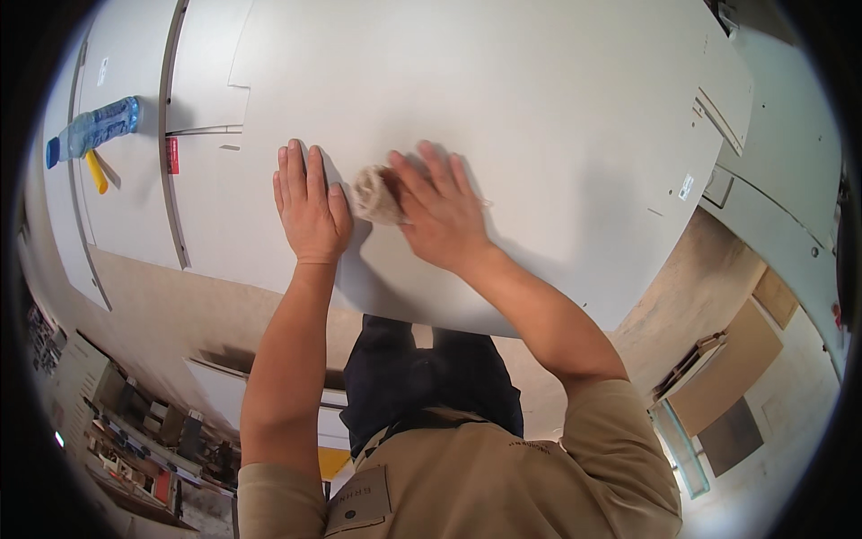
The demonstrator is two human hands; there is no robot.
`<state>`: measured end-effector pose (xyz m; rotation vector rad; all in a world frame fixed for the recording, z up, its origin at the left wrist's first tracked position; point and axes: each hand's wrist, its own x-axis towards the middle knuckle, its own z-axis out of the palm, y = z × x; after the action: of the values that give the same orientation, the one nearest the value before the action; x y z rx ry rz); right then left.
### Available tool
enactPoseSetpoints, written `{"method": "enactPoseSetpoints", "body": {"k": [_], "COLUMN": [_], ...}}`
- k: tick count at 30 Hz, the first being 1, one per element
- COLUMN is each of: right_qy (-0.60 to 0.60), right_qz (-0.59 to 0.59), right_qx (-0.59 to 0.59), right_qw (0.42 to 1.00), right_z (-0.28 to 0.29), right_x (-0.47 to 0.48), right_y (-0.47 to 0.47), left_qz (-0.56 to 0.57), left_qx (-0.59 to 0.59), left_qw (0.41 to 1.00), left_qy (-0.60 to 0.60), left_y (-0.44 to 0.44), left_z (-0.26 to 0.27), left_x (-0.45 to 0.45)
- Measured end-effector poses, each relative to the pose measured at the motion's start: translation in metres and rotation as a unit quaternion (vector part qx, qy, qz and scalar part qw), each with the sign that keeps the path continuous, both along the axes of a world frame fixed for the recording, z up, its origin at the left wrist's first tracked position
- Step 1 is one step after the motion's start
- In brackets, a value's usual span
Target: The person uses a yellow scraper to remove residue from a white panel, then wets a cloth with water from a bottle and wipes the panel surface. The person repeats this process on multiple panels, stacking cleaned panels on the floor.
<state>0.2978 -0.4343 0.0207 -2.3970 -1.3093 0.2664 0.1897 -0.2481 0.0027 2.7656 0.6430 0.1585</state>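
Observation:
A large white panel (539, 121) lies flat before me, with slots and small holes near its right end. My left hand (311, 209) rests palm down on it, fingers stretched out, holding nothing. Just to the right, a rolled beige cloth (377, 195) is pressed against the surface under the thumb side of my right hand (441, 209). That hand is slightly blurred and its fingers are spread. Part of the cloth is hidden beneath the palm.
On white boards at the left lie a blue-capped plastic bottle (101, 128) and a yellow-handled tool (96, 172). A pale green machine table (788, 195) stands at the right. Boards (727, 364) lean at lower right. Shelving with assorted parts (148, 431) is at lower left.

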Motion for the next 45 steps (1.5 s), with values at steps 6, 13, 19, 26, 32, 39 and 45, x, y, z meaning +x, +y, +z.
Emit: {"method": "enactPoseSetpoints", "body": {"k": [6, 13, 19, 26, 32, 39, 45], "right_qy": [-0.145, 0.021, -0.08, -0.113, -0.014, -0.042, 0.007], "right_qz": [-0.281, -0.026, -0.339, -0.454, -0.451, -0.48, -0.562], "right_qx": [0.011, -0.012, -0.073, 0.035, -0.015, 0.072, 0.109], "right_qw": [0.949, 0.999, 0.934, 0.883, 0.892, 0.873, 0.82], "right_z": [-0.003, 0.004, 0.006, -0.002, 0.024, 0.005, 0.006], "right_x": [0.271, 0.036, 0.125, 0.162, -0.004, 0.169, 0.252], "right_y": [-0.082, -0.08, -0.257, -0.284, -0.303, -0.309, -0.295], "left_qz": [-0.004, -0.026, -0.047, -0.059, -0.104, -0.174, -0.179], "left_qx": [-0.005, 0.023, 0.033, 0.046, 0.062, 0.025, 0.017], "left_qw": [1.0, 0.999, 0.998, 0.997, 0.993, 0.984, 0.983], "left_qy": [-0.015, -0.038, -0.038, -0.016, 0.008, 0.028, 0.04], "left_y": [-0.005, -0.003, -0.009, -0.006, -0.058, -0.183, -0.183], "left_z": [0.002, -0.004, 0.008, 0.001, 0.005, 0.009, 0.009], "left_x": [0.012, 0.002, 0.009, 0.012, 0.087, 0.187, 0.193]}}
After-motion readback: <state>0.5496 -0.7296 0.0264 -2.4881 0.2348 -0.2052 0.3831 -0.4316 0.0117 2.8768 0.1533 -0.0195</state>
